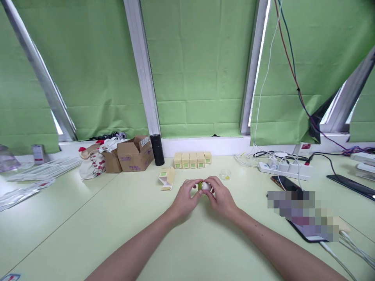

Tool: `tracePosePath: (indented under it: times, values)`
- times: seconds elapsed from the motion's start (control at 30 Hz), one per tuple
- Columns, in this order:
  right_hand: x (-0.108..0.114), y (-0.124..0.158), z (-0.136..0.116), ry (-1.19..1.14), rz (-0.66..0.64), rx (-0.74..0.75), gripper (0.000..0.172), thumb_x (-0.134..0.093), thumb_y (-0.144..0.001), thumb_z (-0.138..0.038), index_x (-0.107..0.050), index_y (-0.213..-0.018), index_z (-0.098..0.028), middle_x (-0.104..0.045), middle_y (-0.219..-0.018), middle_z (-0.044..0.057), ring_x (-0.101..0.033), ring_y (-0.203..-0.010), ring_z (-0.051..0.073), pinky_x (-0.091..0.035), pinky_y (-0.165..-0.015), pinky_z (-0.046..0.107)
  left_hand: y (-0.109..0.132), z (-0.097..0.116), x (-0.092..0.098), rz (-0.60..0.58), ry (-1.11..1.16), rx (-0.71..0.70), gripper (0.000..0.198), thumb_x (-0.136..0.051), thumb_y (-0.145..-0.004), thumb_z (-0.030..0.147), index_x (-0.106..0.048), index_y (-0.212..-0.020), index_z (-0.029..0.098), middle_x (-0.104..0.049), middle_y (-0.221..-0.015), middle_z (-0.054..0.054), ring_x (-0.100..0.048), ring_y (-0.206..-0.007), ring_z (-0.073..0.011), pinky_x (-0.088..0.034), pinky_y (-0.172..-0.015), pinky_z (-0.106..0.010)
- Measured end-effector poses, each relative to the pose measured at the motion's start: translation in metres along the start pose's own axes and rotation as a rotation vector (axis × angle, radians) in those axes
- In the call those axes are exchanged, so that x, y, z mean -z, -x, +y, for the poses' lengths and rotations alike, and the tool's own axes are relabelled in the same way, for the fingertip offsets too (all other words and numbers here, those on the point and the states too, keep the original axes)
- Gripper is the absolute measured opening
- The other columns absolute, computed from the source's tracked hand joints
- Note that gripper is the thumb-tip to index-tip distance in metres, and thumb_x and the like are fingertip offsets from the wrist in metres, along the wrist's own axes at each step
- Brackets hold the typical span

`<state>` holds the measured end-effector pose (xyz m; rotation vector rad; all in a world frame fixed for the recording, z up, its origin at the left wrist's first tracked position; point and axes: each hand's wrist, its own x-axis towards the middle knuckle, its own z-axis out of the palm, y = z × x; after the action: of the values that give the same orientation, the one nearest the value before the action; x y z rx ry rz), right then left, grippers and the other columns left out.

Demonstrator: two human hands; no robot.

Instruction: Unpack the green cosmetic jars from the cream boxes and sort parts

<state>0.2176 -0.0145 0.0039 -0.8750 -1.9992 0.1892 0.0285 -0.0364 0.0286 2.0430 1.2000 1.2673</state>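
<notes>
Both hands meet over the middle of the table, fingertips round a small rounded object (206, 186), white on the right and olive green on the left; its exact kind I cannot make out. My left hand (185, 197) pinches the green end between thumb and fingers. On the white part, the fingers of my right hand (220, 197) are closed. An opened small cream carton (166, 178) lies left of my left hand with its flaps out. Just beyond my right hand sits a little clear plastic cup (225, 174) with something yellow in it.
Several small cream boxes with green windows (189, 160) stand in a row at the back. Left of them are a black cylinder (157, 150), a cardboard box (134, 153) and a cloth bag (92, 162). A power strip (284, 170), cables and phones (286, 183) occupy the right.
</notes>
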Motion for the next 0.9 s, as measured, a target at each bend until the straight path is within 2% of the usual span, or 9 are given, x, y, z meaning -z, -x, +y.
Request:
tracePosePath:
  times: [0.13,0.27,0.37,0.7,0.9]
  values:
    - [0.002,-0.002,-0.001,-0.159,0.032,-0.064,0.021,-0.057,-0.097,-0.026,-0.062,-0.117,-0.025,-0.065,-0.109,0.007,-0.064,-0.084,0.021,-0.057,-0.074,0.036,0.001,-0.002,0.000,-0.024,0.093,-0.012,0.047,-0.073,-0.084,0.029,-0.066,-0.130,0.027,-0.068,-0.129,-0.010,-0.060,-0.119,-0.0295,-0.047,-0.105,-0.046]
    - [0.000,-0.005,-0.003,-0.314,0.032,-0.107,0.018,-0.057,-0.096,-0.029,-0.063,-0.113,-0.024,-0.066,-0.107,0.007,-0.064,-0.086,0.021,-0.058,-0.078,0.037,-0.001,0.002,-0.004,-0.073,0.218,0.057,0.033,-0.070,-0.090,0.037,-0.067,-0.121,0.023,-0.071,-0.121,-0.010,-0.066,-0.110,-0.0258,-0.050,-0.102,-0.043]
    - [-0.003,-0.006,-0.002,-0.369,0.043,-0.146,0.018,-0.057,-0.096,-0.031,-0.064,-0.111,-0.023,-0.066,-0.106,0.007,-0.065,-0.086,0.020,-0.058,-0.076,0.035,-0.003,0.004,-0.006,-0.064,0.317,0.099,0.034,-0.073,-0.089,0.039,-0.066,-0.115,0.020,-0.072,-0.115,-0.011,-0.068,-0.107,-0.0255,-0.053,-0.098,-0.042]
    - [-0.009,-0.004,-0.003,-0.504,0.069,-0.261,0.025,-0.057,-0.096,-0.042,-0.065,-0.111,-0.022,-0.070,-0.100,0.008,-0.066,-0.082,0.020,-0.058,-0.072,0.035,-0.006,0.005,-0.007,-0.043,0.416,0.169,0.042,-0.080,-0.083,0.041,-0.064,-0.112,0.015,-0.073,-0.113,-0.014,-0.071,-0.106,-0.0267,-0.055,-0.098,-0.044]
    - [-0.009,-0.007,-0.003,-0.646,0.110,-0.347,0.038,-0.060,-0.093,-0.055,-0.064,-0.111,-0.022,-0.070,-0.090,0.005,-0.066,-0.075,0.020,-0.057,-0.074,0.037,-0.004,-0.001,-0.009,-0.003,0.445,0.176,0.043,-0.081,-0.081,0.042,-0.064,-0.112,0.016,-0.075,-0.107,-0.013,-0.073,-0.102,-0.0267,-0.056,-0.095,-0.044]
